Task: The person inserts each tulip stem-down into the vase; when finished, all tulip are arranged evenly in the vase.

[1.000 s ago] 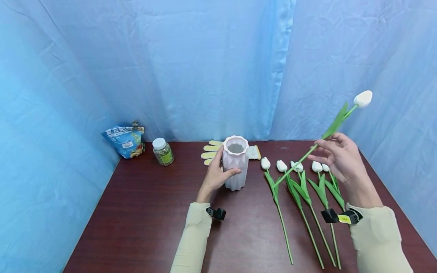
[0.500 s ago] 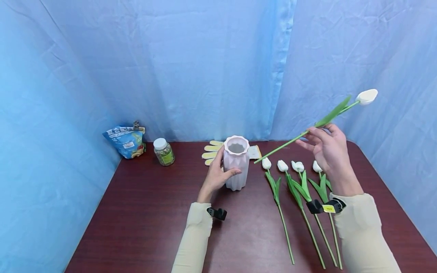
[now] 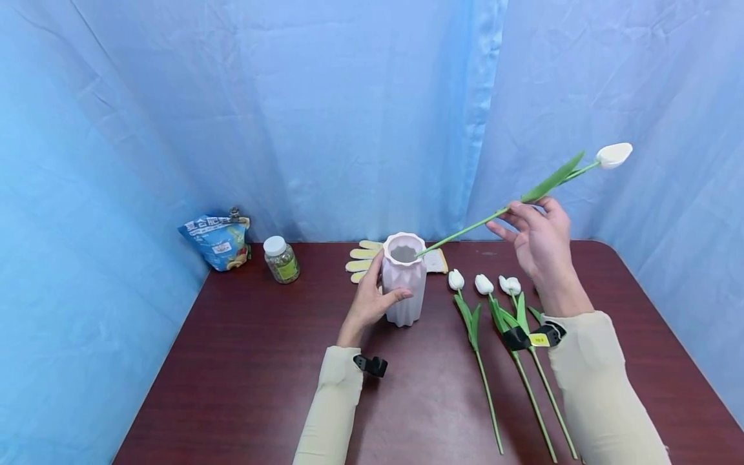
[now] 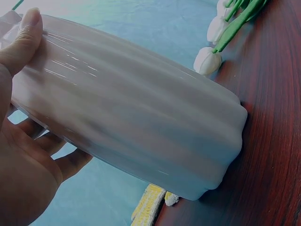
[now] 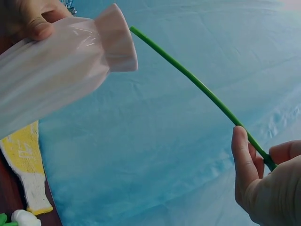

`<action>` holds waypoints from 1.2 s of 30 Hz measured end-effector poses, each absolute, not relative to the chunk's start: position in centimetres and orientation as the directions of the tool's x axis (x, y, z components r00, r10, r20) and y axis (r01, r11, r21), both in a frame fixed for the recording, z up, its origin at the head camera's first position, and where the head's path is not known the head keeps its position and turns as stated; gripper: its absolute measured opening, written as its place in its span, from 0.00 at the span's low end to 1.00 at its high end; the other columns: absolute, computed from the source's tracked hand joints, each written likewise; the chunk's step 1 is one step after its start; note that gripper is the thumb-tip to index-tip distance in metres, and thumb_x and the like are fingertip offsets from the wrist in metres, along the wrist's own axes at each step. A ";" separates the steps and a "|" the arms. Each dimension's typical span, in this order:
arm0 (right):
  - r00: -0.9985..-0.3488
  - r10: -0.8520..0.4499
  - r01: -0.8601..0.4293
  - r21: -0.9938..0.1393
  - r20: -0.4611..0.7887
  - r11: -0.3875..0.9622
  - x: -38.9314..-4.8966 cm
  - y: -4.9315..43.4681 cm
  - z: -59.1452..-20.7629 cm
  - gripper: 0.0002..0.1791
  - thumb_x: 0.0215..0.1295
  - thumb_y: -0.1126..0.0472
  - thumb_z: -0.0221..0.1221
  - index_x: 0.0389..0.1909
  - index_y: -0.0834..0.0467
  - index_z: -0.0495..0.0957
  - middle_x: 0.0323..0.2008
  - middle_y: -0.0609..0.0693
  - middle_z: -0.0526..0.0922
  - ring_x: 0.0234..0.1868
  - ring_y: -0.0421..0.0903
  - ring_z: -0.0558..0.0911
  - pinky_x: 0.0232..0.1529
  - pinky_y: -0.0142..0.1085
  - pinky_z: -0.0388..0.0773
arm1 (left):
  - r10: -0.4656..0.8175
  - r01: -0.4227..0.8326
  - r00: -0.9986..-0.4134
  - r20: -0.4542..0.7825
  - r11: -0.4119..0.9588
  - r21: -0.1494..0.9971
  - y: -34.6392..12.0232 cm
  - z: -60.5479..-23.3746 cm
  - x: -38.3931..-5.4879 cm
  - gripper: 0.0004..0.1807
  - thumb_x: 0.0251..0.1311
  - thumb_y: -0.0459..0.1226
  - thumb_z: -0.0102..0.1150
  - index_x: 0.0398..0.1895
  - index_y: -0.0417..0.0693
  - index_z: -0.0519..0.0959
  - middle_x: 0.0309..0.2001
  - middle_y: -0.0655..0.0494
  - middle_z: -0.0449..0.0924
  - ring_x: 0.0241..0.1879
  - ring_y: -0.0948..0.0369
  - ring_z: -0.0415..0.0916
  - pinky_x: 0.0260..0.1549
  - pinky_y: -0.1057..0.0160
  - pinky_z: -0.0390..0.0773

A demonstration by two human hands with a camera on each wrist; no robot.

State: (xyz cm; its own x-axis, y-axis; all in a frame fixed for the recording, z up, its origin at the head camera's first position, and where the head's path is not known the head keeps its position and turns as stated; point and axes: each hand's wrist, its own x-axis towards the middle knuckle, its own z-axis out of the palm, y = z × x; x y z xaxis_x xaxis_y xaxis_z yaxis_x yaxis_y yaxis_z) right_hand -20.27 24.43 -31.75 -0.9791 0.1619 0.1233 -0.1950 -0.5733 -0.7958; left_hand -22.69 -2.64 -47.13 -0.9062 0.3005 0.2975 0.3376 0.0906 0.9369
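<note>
Held tulip [image 3: 549, 183]: white bloom, green stem and leaf, slanted, stem tip just outside the mouth of the pale fluted vase [image 3: 405, 278]. Vase upright on bench [image 3: 256, 361]. White-lidded jar [image 3: 282, 263] holds greenish bits. Right hand [image 3: 542, 240]: fingers pinch stem. Left hand [image 3: 372, 302]: fingers grip vase side.

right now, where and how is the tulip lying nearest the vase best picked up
Likely best pinched by its bare green stem, just below the leaves, coming down from above. The tulip lies on the table with nothing across its slim stem, while the leaves flare and the white bloom sits at the far end.
</note>
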 end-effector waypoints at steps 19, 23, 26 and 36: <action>-0.974 0.153 -0.190 -0.972 0.168 -0.141 -23.5 18.8 -31.4 0.08 0.73 0.66 0.55 0.47 0.53 0.67 0.39 0.52 0.73 0.41 0.44 0.82 0.38 0.36 0.87 | 0.303 0.354 -0.902 0.308 0.108 0.929 -2.8 -46.9 -22.6 0.55 0.52 0.49 0.76 0.80 0.58 0.54 0.71 0.47 0.68 0.66 0.48 0.72 0.61 0.44 0.74; -0.977 0.118 -0.185 -0.979 0.175 -0.080 -24.1 18.0 -31.6 0.08 0.73 0.66 0.54 0.47 0.53 0.67 0.39 0.51 0.73 0.40 0.44 0.82 0.38 0.36 0.87 | 0.307 0.351 -0.902 0.304 0.110 0.930 -2.8 -46.8 -22.5 0.55 0.52 0.50 0.76 0.80 0.58 0.53 0.71 0.47 0.68 0.65 0.48 0.73 0.61 0.45 0.75; -0.981 0.075 -0.182 -0.983 0.179 -0.032 -24.7 17.3 -31.6 0.09 0.74 0.66 0.54 0.48 0.54 0.66 0.41 0.52 0.73 0.40 0.42 0.83 0.39 0.36 0.87 | 0.307 0.350 -0.902 0.304 0.107 0.930 -2.8 -46.8 -22.5 0.56 0.51 0.52 0.75 0.80 0.59 0.53 0.71 0.47 0.69 0.65 0.48 0.73 0.61 0.45 0.75; -0.988 -0.043 -0.156 -0.974 0.151 0.167 -25.8 15.0 -31.5 0.14 0.74 0.65 0.54 0.57 0.61 0.68 0.42 0.51 0.75 0.40 0.42 0.85 0.42 0.40 0.87 | 0.323 0.351 -0.896 0.305 0.093 0.932 -2.9 -46.8 -22.5 0.56 0.52 0.51 0.75 0.80 0.57 0.52 0.73 0.47 0.66 0.67 0.48 0.71 0.62 0.44 0.75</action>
State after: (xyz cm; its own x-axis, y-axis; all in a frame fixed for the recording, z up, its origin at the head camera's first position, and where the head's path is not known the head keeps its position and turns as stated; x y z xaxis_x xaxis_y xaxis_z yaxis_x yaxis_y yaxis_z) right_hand -25.82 15.03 -31.51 -0.9877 -0.0427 0.1506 -0.1556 0.1665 -0.9737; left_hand -22.53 -2.86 -46.82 -0.8957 0.3233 0.3053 0.3511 0.0929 0.9317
